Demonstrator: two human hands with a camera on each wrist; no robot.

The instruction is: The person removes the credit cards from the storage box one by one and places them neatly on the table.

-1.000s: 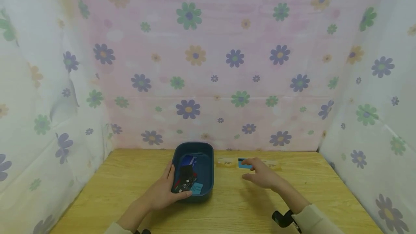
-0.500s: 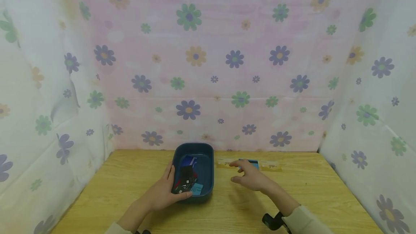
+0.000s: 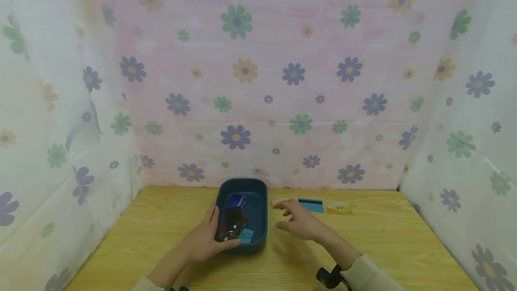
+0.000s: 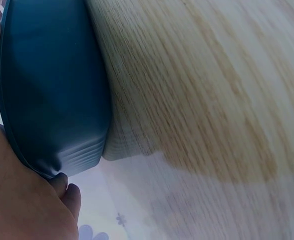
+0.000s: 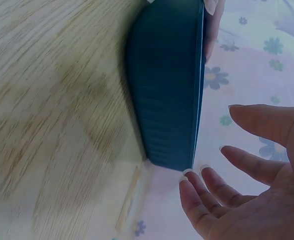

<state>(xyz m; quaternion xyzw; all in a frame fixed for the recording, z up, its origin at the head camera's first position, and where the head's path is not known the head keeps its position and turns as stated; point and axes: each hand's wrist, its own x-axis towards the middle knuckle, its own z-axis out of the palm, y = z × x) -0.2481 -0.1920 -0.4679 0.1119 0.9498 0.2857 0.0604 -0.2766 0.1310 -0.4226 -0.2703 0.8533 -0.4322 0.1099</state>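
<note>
A dark blue plastic bin stands on the table with several cards inside: a black card, a light blue card and a deep blue card among them. My left hand holds the bin's near left corner, thumb over the front rim and fingers along the left wall. My right hand hovers just right of the bin, fingers spread and loosely bent, holding nothing. Behind it lie a blue card with a dark stripe and a yellowish card. Another yellowish card is mostly hidden by my right fingers.
Wood-grain tabletop runs back to a flower-patterned curtain, which also closes off both sides. A black device is strapped at my right wrist, below the sleeve.
My right hand has moved left, from over the blue card toward the bin, so the blue card and the right yellowish card show more fully. My left hand keeps its hold on the bin.
</note>
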